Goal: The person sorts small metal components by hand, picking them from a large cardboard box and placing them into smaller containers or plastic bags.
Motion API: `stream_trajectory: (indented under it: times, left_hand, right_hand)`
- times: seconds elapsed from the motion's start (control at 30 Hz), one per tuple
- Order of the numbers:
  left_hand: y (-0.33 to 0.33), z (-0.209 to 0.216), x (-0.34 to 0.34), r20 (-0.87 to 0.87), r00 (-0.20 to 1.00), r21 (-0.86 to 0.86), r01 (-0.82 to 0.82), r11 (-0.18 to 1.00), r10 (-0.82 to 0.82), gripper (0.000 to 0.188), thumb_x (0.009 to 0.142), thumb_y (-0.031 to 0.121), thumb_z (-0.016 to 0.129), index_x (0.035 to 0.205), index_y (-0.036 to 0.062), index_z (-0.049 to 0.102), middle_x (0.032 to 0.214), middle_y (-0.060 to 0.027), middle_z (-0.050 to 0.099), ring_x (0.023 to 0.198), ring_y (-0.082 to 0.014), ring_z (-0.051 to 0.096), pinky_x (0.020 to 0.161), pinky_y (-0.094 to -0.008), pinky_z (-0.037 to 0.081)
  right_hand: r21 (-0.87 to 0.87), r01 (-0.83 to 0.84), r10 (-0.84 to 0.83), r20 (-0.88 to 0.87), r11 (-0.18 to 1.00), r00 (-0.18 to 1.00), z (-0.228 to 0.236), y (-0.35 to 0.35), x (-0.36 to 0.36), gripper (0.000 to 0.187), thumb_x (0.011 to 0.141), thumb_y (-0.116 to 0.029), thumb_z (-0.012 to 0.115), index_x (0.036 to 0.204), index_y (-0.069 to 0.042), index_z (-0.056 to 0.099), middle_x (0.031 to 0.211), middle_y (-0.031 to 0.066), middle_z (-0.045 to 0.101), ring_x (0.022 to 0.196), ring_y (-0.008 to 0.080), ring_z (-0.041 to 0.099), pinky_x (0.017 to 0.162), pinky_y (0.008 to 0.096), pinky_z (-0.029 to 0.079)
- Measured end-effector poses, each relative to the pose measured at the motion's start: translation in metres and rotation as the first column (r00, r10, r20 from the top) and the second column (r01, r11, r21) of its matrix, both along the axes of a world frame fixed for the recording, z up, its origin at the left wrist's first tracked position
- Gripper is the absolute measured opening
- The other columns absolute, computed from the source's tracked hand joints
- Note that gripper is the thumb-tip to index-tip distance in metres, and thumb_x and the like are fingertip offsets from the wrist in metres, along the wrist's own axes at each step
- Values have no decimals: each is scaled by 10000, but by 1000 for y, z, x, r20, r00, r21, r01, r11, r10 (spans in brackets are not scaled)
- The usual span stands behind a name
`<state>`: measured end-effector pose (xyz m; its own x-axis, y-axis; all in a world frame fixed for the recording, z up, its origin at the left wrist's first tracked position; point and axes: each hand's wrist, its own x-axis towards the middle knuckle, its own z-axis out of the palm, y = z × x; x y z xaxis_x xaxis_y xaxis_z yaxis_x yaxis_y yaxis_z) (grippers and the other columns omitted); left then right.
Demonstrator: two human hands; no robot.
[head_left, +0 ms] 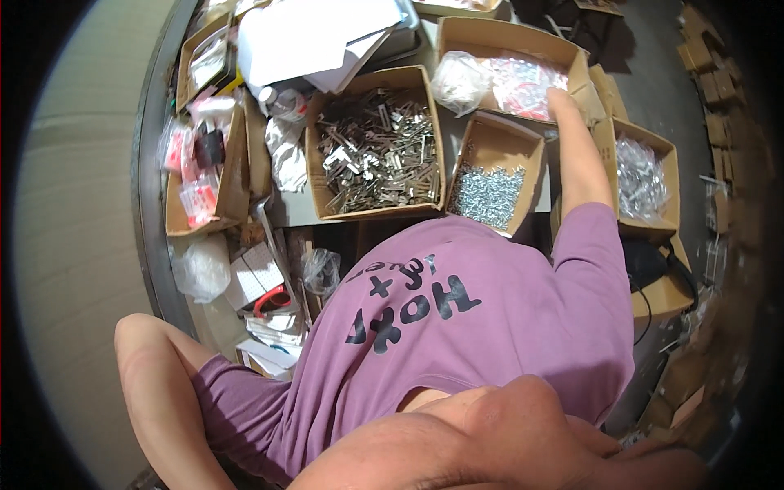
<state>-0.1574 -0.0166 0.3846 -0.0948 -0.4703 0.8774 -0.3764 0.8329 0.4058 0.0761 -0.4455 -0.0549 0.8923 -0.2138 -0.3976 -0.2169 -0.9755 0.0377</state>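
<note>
My right arm reaches out to a cardboard box [465,33] at the far right of the table. My right hand [559,101] is at the box's near right side, against the clear plastic packets [523,85] with red print. Its fingers are too small and partly hidden to make out. A bundled clear plastic bag [460,82] lies beside the packets. My left arm is bent at the elbow, and its forearm runs out at the lower edge, so my left hand is out of sight.
An open box of flat metal pieces [380,151] stands mid-table, with a smaller box of screws [490,192] beside it. Bagged parts [641,180] fill a box at right. Red-and-white packets [198,200] fill a box at left; red-handled scissors [272,301] lie below.
</note>
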Motion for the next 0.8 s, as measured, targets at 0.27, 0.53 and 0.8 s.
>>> stream_trajectory:
  times: [0.27,0.53,0.8]
  left_hand:
    - [4,0,3,-85,994,3,64,998,-63,135,848,199,529,832,66,547,741,21,512,691,-97,531,653,-248,415]
    - [20,-2,10,-56,993,-11,104,995,-104,136,857,198,526,796,77,534,699,43,483,662,-80,513,633,-236,403]
    - [76,0,17,28,981,-75,196,978,-194,153,866,197,523,760,87,521,657,65,454,633,-63,495,612,-225,391]
  right_hand:
    - [279,59,-145,298,958,943,17,4,-2,148,764,-73,479,876,-43,572,943,214,620,902,383,582,774,438,454]
    - [436,112,-337,481,893,810,52,17,-28,208,781,-93,590,979,-84,528,943,183,625,908,350,595,777,411,456]
    - [494,-10,-366,656,869,660,116,63,-79,239,799,-105,606,1032,-68,568,915,129,655,858,268,634,743,350,481]
